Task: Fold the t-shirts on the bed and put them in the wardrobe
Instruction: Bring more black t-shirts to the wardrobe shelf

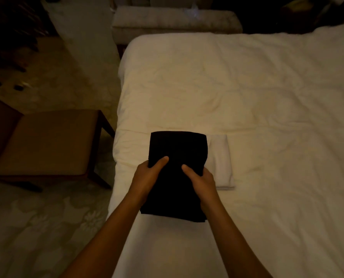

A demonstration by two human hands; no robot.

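A folded black t-shirt (177, 149) is held over the near left part of the white bed (247, 93). My left hand (147, 175) grips its left edge, thumb on top and fingers hidden underneath. My right hand (201, 181) grips the right edge the same way. A folded white t-shirt (221, 165) lies on the bed just to the right, partly covered by the black one. The wardrobe is not in view.
A wooden chair with a tan seat (46, 141) stands left of the bed. A padded bench (175, 19) sits at the bed's far end. Pale patterned carpet (42, 227) covers the floor on the left. The room is dim.
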